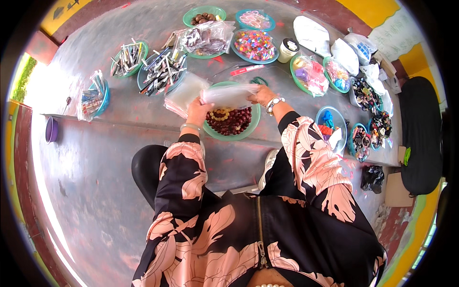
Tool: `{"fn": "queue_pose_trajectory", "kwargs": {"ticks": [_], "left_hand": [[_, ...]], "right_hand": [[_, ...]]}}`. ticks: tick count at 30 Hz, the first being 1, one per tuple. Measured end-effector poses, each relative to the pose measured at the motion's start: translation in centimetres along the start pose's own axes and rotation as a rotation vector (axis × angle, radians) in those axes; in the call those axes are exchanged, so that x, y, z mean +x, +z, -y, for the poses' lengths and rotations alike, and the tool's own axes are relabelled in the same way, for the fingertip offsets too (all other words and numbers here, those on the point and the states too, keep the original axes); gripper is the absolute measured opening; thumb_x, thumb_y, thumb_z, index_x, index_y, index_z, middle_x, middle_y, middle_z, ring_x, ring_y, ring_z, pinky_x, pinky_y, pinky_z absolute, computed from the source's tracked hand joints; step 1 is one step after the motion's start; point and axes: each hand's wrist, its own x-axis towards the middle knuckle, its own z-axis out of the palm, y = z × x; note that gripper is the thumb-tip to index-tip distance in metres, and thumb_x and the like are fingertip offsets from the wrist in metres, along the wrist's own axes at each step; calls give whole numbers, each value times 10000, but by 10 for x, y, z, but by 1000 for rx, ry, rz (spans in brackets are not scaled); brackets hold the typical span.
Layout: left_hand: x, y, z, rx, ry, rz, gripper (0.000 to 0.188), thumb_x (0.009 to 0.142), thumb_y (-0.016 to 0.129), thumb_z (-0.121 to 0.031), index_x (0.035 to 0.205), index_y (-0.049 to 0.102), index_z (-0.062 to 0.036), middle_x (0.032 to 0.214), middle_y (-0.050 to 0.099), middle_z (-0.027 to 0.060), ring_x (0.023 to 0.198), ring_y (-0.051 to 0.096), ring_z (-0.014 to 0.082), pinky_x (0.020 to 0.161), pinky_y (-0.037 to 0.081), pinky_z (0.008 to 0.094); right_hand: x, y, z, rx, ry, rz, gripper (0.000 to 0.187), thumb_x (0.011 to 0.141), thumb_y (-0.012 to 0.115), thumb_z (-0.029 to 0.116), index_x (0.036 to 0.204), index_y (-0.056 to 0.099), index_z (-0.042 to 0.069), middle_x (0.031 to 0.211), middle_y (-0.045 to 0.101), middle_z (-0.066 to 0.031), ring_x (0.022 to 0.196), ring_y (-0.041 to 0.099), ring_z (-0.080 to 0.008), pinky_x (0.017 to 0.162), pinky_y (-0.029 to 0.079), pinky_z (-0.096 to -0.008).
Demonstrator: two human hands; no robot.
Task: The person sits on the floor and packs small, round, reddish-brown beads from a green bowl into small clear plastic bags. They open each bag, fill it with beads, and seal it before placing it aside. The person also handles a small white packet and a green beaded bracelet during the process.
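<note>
Clear plastic is what both hands are closed on: a small transparent bag (228,95) is pinched at its left end by the left hand (198,111) and at its right end by the right hand (262,95), the hands held apart with the bag stretched between them. It is held just above a green bowl (253,125) of dark red beads at the near edge of the raised concrete ledge (129,115). Whether the bag's mouth is open cannot be told. Just left of the hands a stack of empty clear bags (184,94) lies on the ledge. Farther back, bowls of dark sticks (162,71), a bowl of multicoloured beads (254,46) and a white-lidded jar (289,49) are set out toward the far edge. As a judgement, the thin film could slip from the fingertips or tear under the sideways pull, and beads missing the bag could roll off the near edge onto the floor.
</note>
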Motion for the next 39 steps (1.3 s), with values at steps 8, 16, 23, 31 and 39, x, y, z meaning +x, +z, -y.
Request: {"fn": "queue_pose_trajectory", "kwargs": {"ticks": [8, 16, 23, 31, 39], "left_hand": [[18, 0, -69, 293, 59, -29, 269, 733, 650, -154, 905, 614, 49, 756, 626, 78, 651, 555, 120, 620, 458, 277], [70, -70, -137, 307, -171, 242, 148, 784, 610, -135, 887, 618, -29, 759, 599, -1, 615, 515, 64, 557, 402, 213], [17, -108, -34, -103, -547, 45, 140, 786, 603, -155, 747, 606, -20, 638, 589, 48, 483, 448, 92, 431, 321, 217], [24, -120, 13, -288, -648, 10, 164, 821, 573, -150, 765, 606, 0, 708, 631, 100, 547, 519, 111, 477, 335, 202], [23, -117, 24, -251, -720, -90, 221, 844, 558, -197, 799, 605, 14, 787, 654, 147, 706, 634, 202, 497, 371, 222]], "right_hand": [[14, -3, 28, 605, 1, -212, 190, 764, 678, 184, 875, 631, 37, 776, 626, -27, 586, 565, -124, 521, 471, -255], [75, 16, 80, 730, -97, -169, 90, 797, 641, 127, 845, 631, 52, 690, 605, -19, 553, 563, -113, 509, 482, -231], [164, 75, 40, -303, -109, -160, 258, 710, 653, 278, 818, 667, 44, 700, 636, -91, 628, 591, -181, 612, 471, -293], [238, 125, 25, -837, 17, -2, 260, 700, 574, 250, 872, 673, 83, 908, 635, -152, 855, 601, -334, 782, 471, -396], [223, 144, 52, -761, 16, -119, 274, 779, 493, 178, 1008, 618, 94, 1072, 584, -144, 1012, 549, -326, 853, 435, -430]]}}
